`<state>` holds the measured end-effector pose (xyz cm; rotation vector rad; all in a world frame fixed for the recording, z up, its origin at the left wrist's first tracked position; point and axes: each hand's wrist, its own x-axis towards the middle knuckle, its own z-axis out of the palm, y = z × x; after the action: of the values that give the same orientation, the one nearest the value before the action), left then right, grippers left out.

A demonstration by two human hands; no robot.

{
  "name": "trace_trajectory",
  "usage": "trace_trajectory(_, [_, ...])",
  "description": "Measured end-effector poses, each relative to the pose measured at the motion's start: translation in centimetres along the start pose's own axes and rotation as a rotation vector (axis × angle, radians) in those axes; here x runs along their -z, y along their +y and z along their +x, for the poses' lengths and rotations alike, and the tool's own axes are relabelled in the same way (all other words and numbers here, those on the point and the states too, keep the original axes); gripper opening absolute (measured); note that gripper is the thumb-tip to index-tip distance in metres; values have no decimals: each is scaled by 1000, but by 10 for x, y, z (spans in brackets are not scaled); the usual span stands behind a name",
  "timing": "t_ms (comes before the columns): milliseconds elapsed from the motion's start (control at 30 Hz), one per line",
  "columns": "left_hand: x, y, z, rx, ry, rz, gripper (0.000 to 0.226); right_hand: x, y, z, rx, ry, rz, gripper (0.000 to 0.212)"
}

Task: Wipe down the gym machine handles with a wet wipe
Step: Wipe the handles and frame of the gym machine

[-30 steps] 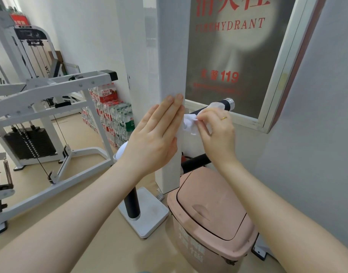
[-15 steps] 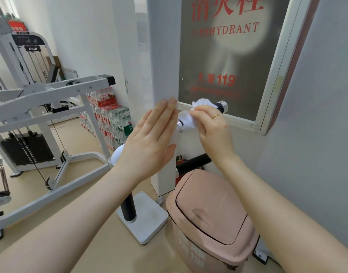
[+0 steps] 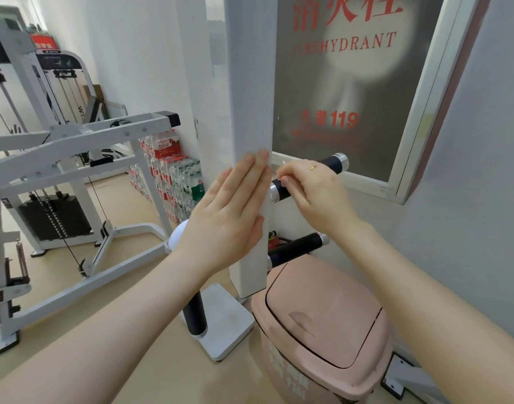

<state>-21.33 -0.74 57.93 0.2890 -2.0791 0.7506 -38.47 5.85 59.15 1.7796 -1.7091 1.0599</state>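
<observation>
The white upright post (image 3: 251,141) serves as the landmark. Right of the post, behind it, hangs a fire hydrant cabinet (image 3: 360,83). At the post's base, to its right, stands a pink bin (image 3: 325,325), lid closed; its contents cannot be seen. The left hand (image 3: 229,220) lies flat against the post, fingers extended and together. The upper handle (image 3: 308,177), black with chrome end caps, projects from the post's right side, long axis rising rightward. The right hand (image 3: 311,193) is closed around this handle. A sliver of white wipe (image 3: 280,167) shows at the fingertips.
</observation>
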Motion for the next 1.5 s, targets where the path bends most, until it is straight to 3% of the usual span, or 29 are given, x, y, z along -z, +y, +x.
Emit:
trace_trajectory(100, [0,1,1,0,-10,-3,61,11,21,6,0,40,-81,22])
trace_trajectory(233, [0,-1,3,-14,-24,1,63,16,41,5,-187,203,-187,16])
trace_trajectory(400, [0,-4,0,-12,-27,-20,65,26,61,-7,-480,404,-138,34])
trace_trajectory(467, [1,-4,0,-12,-35,-23,65,18,62,-16,-694,410,98,35])
trace_trajectory(600, [2,0,2,-8,-32,-47,63,-2,33,-16,-1110,386,1144,25])
trace_trajectory(667, [3,0,2,-3,-32,-54,63,-3,21,-12,-1202,488,1450,22])
trace_trajectory(733, [5,0,1,-4,-33,-63,62,-4,9,-16,-1210,500,1577,23])
trace_trajectory(867, [6,1,1,-7,-18,-86,64,1,-16,-23,-1221,292,1679,16])
trace_trajectory(1033, [5,3,3,15,-15,-96,64,5,-18,-18,-1272,499,1921,14])
trace_trajectory(1167, [3,5,1,53,-20,-107,65,-9,-39,-25,-1249,250,1879,14])
trace_trajectory(1333, [2,1,1,36,-21,-108,64,-4,-27,-14,-1291,542,1895,18])
trace_trajectory(1433, [1,3,2,37,-28,-116,63,-12,-37,-22,-1203,338,1593,19])
trace_trajectory(1500, [0,3,2,43,-17,-114,62,-17,-39,-29,-1130,303,1396,19])
